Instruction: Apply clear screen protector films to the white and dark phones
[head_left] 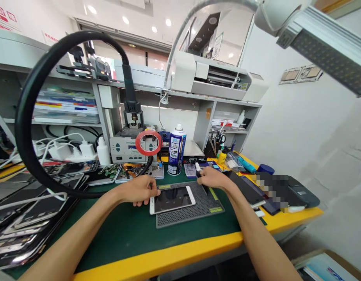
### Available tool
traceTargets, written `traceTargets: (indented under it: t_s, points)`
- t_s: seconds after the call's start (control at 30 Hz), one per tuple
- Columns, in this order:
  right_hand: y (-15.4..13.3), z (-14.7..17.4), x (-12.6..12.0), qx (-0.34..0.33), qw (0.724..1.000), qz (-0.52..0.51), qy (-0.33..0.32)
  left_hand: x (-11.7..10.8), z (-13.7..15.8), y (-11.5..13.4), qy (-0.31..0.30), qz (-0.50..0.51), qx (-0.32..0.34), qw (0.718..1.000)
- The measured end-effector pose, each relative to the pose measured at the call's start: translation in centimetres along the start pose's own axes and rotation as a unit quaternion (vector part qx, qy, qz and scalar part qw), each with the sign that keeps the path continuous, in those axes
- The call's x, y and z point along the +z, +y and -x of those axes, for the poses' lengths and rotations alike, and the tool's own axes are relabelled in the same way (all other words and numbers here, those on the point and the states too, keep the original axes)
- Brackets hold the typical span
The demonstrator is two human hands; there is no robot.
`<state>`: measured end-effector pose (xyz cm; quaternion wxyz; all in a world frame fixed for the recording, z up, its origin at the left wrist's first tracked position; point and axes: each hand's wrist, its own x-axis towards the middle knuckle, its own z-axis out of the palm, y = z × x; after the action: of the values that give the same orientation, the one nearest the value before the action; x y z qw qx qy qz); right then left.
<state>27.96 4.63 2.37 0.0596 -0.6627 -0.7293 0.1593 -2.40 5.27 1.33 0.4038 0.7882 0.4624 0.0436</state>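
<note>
A white-framed smartphone (173,199) with a dark screen lies at a slant, partly over a grey perforated mat (183,221). At its upper left corner, my left hand (143,190) is closed, with thumb and forefinger pinching the phone's edge. Above the mat's far right part, my right hand (213,178) is closed around something dark, mostly hidden by the fingers. A small white piece (197,167) shows just above those fingertips; whether it belongs to the held thing I cannot tell.
A blue spray can (176,150) stands behind the mat. A black flexible tube (22,128) loops at left, with red tape (148,143) near it. Stacked phone parts (28,222) lie left; dark tablets (244,187) lie right. A lamp (326,50) hangs upper right.
</note>
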Motion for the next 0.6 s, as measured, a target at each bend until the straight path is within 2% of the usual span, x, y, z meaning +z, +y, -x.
traceTargets:
  t_s: [0.17,0.3,0.37,0.43,0.53,0.6]
  points:
    - [2.9,-0.2,-0.9,0.084,0.996,0.008,0.025,-0.3,0.4,-0.1,-0.018,-0.022,0.007,1.000]
    - [2.8,0.0,-0.6,0.109,0.990,0.012,0.086,-0.3,0.5,0.1,-0.015,-0.020,-0.012,1.000]
    - [2.0,0.5,-0.7,0.080,0.991,-0.007,0.108,-0.2,0.7,0.5,-0.005,-0.016,-0.010,1.000]
    - [0.7,1.3,-1.0,0.018,0.993,-0.044,0.106,-0.1,0.9,0.9,0.004,-0.011,0.004,1.000]
    - [-1.3,2.2,-1.1,-0.093,0.988,-0.113,0.045,0.0,1.1,1.4,-0.001,-0.010,0.032,0.999]
    - [-2.2,2.5,-0.8,-0.167,0.969,-0.178,-0.029,0.0,1.2,1.7,-0.011,-0.013,0.045,0.999]
